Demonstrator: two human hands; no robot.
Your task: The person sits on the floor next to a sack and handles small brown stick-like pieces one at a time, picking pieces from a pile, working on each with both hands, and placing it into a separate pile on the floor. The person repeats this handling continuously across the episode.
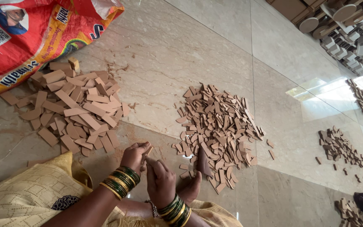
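Note:
My left hand [134, 156] and my right hand [160, 180] are close together near the bottom centre, both gripping one small brown wooden piece [147, 152] between the fingertips. Both wrists wear green and gold bangles. A pile of larger flat brown wooden pieces [73, 110] lies to the left of my hands. A pile of smaller thin brown pieces [218, 125] lies to the right. A bare foot [191, 185] shows just below the right hand.
A red printed sack [30, 33] lies at the top left. Small dark piles of pieces [339, 147] sit on the marble floor [181, 54] at the right. Stacked wooden parts [349, 29] fill the top right corner. Yellow cloth [26, 189] covers my lap.

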